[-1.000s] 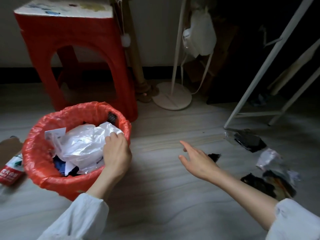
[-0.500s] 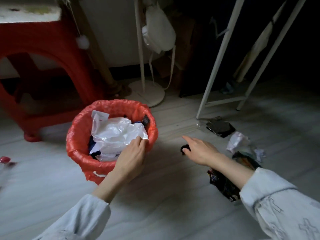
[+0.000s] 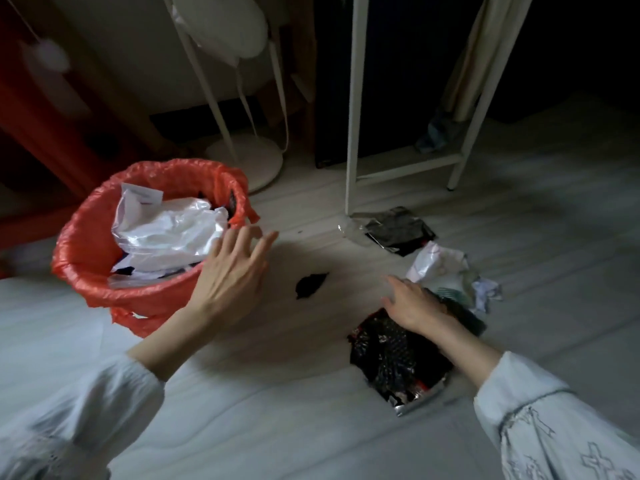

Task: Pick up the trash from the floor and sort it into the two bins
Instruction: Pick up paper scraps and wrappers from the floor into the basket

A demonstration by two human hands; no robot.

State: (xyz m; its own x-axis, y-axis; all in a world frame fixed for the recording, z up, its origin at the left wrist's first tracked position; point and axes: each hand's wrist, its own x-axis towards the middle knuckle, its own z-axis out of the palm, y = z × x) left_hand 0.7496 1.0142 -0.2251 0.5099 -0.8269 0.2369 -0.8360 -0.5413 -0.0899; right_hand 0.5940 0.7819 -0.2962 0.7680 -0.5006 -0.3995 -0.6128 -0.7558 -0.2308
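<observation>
Black scrap (image 3: 310,285) on the floor (image 3: 277,410) between both hands — nearer the left hand (image 3: 230,278), long axis slanting up-right. Left splayed, empty, at the bin (image 3: 86,258). Right hand (image 3: 414,304) flat on a wrapper (image 3: 391,358) — gripping nothing.

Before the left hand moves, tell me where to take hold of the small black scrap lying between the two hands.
Pinch the small black scrap from above at its pointed upper-right tip, which looks slightly raised. It lies flat and thin on the floor, so there is no side to wrap; thumb and forefinger should close across the narrow end. The left hand is nearest.
</observation>
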